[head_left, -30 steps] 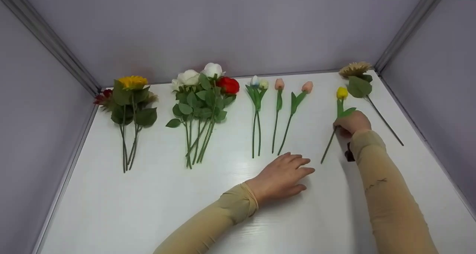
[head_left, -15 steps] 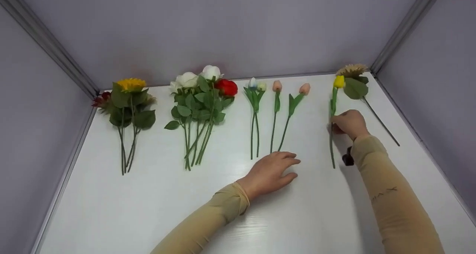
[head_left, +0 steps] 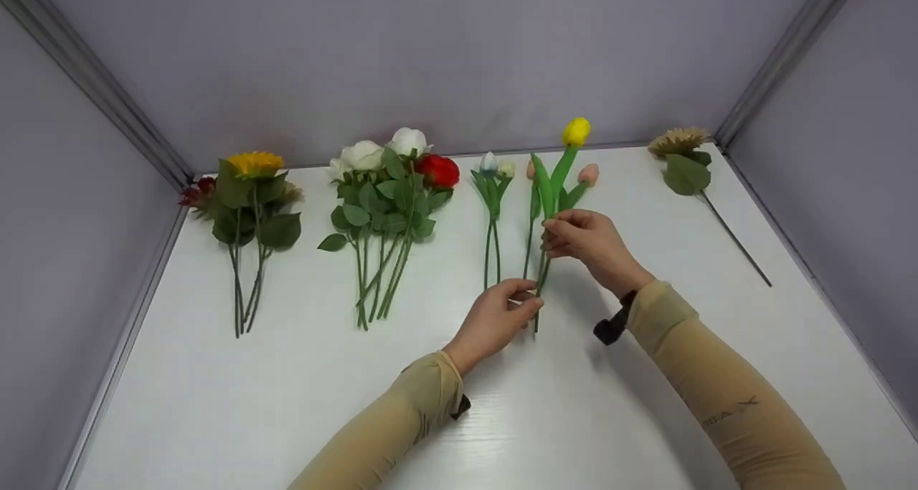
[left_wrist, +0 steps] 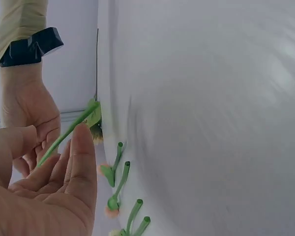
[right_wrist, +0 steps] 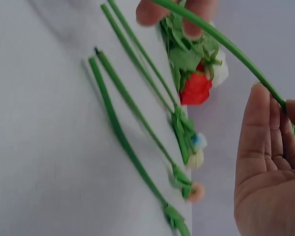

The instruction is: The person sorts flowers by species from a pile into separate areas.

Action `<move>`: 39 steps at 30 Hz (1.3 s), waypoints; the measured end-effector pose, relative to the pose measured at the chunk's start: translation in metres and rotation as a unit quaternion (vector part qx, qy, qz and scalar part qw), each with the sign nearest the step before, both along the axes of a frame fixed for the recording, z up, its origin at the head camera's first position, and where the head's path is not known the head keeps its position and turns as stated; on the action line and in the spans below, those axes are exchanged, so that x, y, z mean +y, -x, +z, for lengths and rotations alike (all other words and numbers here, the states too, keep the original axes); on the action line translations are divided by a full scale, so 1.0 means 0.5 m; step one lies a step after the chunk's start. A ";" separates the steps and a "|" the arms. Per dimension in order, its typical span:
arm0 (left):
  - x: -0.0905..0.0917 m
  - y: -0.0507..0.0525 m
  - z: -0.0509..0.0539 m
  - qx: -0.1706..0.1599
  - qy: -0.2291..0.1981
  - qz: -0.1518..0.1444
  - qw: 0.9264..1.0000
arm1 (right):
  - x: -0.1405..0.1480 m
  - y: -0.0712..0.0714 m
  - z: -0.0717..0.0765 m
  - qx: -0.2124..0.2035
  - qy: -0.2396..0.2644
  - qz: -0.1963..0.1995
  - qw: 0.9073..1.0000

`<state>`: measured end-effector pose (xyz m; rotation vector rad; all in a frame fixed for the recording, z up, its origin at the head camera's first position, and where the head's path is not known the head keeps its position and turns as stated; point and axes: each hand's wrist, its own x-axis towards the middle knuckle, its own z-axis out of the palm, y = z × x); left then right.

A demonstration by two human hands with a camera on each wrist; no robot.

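A yellow tulip [head_left: 576,131] is held up off the table by my right hand [head_left: 592,246], whose thumb and fingers pinch its stem below the leaves. My left hand [head_left: 491,325] is at the lower stem. In the left wrist view, the stem [left_wrist: 69,132] runs past its fingers, with the thumb standing apart; whether they touch is hard to tell. Behind the yellow tulip lie two pink tulips, one with its pink bloom [head_left: 589,174] at the right, partly covered by the raised one. To their left lies a pair of tulips, one white-blue [head_left: 488,162] and one pale yellow [head_left: 506,169].
White and red roses [head_left: 401,189] lie in a bunch left of the tulips. At the far left is a bunch with a sunflower [head_left: 256,164] and a dark red bloom. A single beige flower [head_left: 678,141] lies far right. Grey walls [head_left: 459,59] enclose the white table [head_left: 215,411].
My right hand has lifted the yellow tulip and carried it left from beside the beige flower to in front of the pink tulips. My left hand has shifted left to its lower stem.
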<state>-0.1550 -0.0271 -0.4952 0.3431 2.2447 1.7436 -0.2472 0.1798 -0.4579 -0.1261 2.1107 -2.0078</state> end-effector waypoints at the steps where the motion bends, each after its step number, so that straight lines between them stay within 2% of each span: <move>1: -0.004 -0.001 -0.001 -0.006 -0.013 0.004 1.000 | -0.011 -0.005 0.002 0.006 0.011 0.006 1.000; 4: -0.017 -0.004 -0.005 -0.013 -0.043 0.016 0.999 | -0.038 -0.020 0.009 0.018 0.035 0.019 0.999; 10: -0.034 -0.006 -0.006 -0.007 -0.065 0.035 0.997 | -0.073 -0.041 0.013 0.026 0.052 0.026 0.998; 17: -0.042 -0.002 0.000 0.005 -0.072 0.050 0.996 | -0.104 -0.060 0.010 0.023 0.024 0.007 0.999; 19: -0.046 -0.003 0.000 0.009 -0.057 0.048 0.997 | -0.109 -0.056 0.010 0.026 0.008 0.000 1.000; 22: -0.058 -0.006 -0.001 0.041 0.022 0.038 0.998 | -0.109 -0.041 0.012 0.030 -0.013 -0.007 0.999; 23: -0.062 -0.008 -0.002 0.066 0.064 0.032 0.995 | -0.108 -0.033 0.012 0.032 -0.021 -0.010 0.999; 24: -0.067 -0.009 -0.002 0.094 0.111 0.025 0.989 | -0.106 -0.024 0.011 0.034 -0.030 -0.013 0.999; 25: -0.073 -0.011 -0.002 0.125 0.160 0.018 0.979 | -0.105 -0.014 0.010 0.035 -0.037 -0.016 0.999; 27: -0.086 -0.014 -0.003 0.182 0.240 0.003 0.954 | -0.101 0.008 0.003 0.034 -0.054 -0.022 0.998; 29: -0.096 -0.017 -0.003 0.230 0.294 -0.010 0.928 | -0.098 0.028 -0.005 0.029 -0.079 -0.028 0.996; 31: -0.105 -0.021 -0.002 0.252 0.319 -0.022 0.913 | -0.096 0.045 -0.016 0.017 -0.106 -0.034 0.994; 34: -0.113 -0.027 -0.005 0.269 0.330 -0.037 0.904 | -0.094 0.063 -0.032 -0.001 -0.147 -0.042 0.988; 39: -0.118 -0.033 -0.007 0.273 0.332 -0.051 0.901 | -0.090 0.079 -0.061 -0.022 -0.199 -0.054 0.978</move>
